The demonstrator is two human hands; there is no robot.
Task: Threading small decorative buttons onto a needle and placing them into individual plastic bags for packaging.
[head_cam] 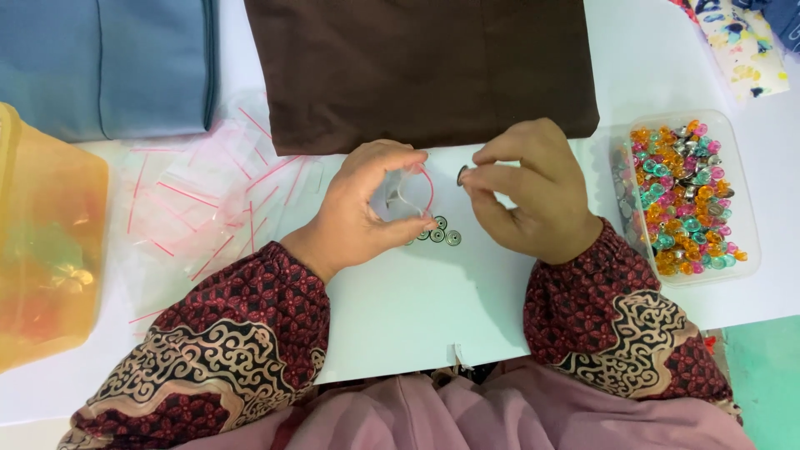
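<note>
Holding the mouth of a small clear zip bag (pixel 406 193) spread wide looks like the key to doing this step well: the left hand (pixel 367 212) curls around the bag, thumb and fingertips pinching its red-striped rim into an open loop, and the wider that loop stands, the less the piece can snag on the thin film. The right hand (pixel 533 192) is closed in a fingertip pinch on a small round metal snap button (pixel 462 174), poised just beside the bag's mouth. Turning the button edge-on toward the opening would, I judge, let it slide in cleanly.

Nearest the body, both wrists come out of dark red patterned sleeves (pixel 250 325) with cream scrollwork, soft woven cloth over a mauve lap. On the smooth white table (pixel 417 308), just below the left fingertips, lie a few loose snap buttons (pixel 439 233), flat ringed discs of dull grey metal. Left of them spreads a litter of empty zip bags (pixel 208 208), glossy and crinkled, each with a red seal line. At the left edge stands a translucent orange plastic tub (pixel 46 242). To the right, a clear rectangular container (pixel 746 225) holds faceted orange, teal and pink plastic beads (pixel 683 200) mixed with metal pieces. Farthest off lie folded brown fabric (pixel 425 67), matte and dense, and folded blue-grey fabric (pixel 100 62).
</note>
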